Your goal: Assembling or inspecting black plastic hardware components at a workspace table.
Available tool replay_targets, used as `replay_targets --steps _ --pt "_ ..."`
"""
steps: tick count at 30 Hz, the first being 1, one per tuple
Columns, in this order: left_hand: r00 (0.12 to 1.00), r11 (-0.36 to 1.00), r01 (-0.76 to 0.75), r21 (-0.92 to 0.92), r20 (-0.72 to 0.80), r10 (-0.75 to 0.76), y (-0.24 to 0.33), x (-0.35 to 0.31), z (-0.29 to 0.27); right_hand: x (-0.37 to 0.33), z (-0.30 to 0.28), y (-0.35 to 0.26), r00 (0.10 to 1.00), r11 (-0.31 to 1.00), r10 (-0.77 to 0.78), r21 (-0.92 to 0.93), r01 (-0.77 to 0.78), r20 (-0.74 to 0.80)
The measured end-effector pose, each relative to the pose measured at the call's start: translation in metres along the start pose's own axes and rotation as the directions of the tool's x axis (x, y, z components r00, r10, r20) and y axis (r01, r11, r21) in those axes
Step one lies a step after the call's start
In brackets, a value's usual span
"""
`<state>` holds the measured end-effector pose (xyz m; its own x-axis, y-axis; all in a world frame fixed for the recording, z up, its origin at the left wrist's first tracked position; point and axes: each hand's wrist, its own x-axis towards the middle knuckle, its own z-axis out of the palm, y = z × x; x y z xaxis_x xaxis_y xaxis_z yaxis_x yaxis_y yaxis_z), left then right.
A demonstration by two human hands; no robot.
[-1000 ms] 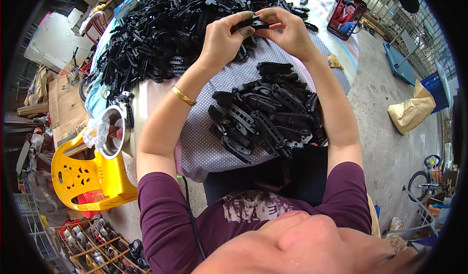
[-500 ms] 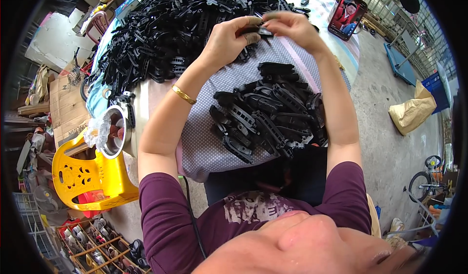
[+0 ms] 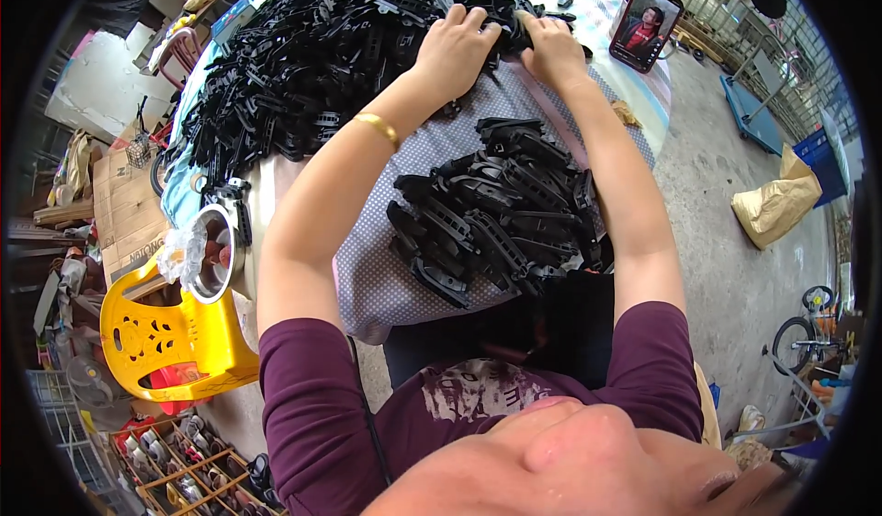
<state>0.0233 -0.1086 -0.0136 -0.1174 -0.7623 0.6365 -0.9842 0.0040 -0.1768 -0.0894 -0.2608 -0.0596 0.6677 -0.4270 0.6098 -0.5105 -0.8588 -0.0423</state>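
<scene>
A large heap of long black plastic parts (image 3: 276,84) covers the far part of the table. My left hand (image 3: 457,54) lies on the near right slope of this heap, fingers apart and pointing away from me, a gold bangle on its wrist. Beside it, my right hand (image 3: 557,54) reaches to the right edge of the heap, its thumb apart from its fingers. I see nothing held in either hand, though their fingertips are partly lost among the black parts. Nearer to me, between my forearms, is a smaller pile of similar slotted black parts (image 3: 501,208).
A dotted cloth (image 3: 367,282) covers the table. A phone (image 3: 646,25) stands at the far right. At the left edge are a metal bowl (image 3: 220,282) with reddish round things and a yellow plastic chair (image 3: 138,332). A tan sack (image 3: 776,204) lies on the floor at right.
Both hands have parted from their meeting point and moved away from me onto the heap. The small part they held together is no longer seen in them.
</scene>
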Motion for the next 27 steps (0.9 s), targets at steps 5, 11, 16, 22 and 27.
replay_targets --steps 5,11,16,22,27 --pt "0.992 0.992 -0.007 0.127 0.125 -0.009 0.000 0.009 0.006 -0.002 -0.008 -0.011 0.987 0.995 -0.097 -0.022 0.101 0.126" --pt "0.945 0.882 0.257 -0.396 -0.091 -0.316 0.002 -0.006 -0.024 0.001 -0.015 -0.011 0.997 0.979 -0.065 0.194 0.055 0.046" --pt "0.693 0.216 0.588 -0.780 0.348 -0.631 0.001 -0.035 -0.035 0.001 -0.030 -0.021 0.972 0.946 -0.158 0.256 0.199 -0.173" --pt "0.720 0.200 0.589 -0.783 0.396 -0.570 0.006 -0.052 -0.022 -0.010 -0.059 -0.066 0.989 0.894 -0.143 0.424 0.142 -0.031" --pt "0.694 0.069 0.634 -0.770 0.528 -0.490 0.002 -0.054 -0.023 -0.013 -0.067 -0.072 0.936 0.638 -0.322 0.763 0.104 0.142"
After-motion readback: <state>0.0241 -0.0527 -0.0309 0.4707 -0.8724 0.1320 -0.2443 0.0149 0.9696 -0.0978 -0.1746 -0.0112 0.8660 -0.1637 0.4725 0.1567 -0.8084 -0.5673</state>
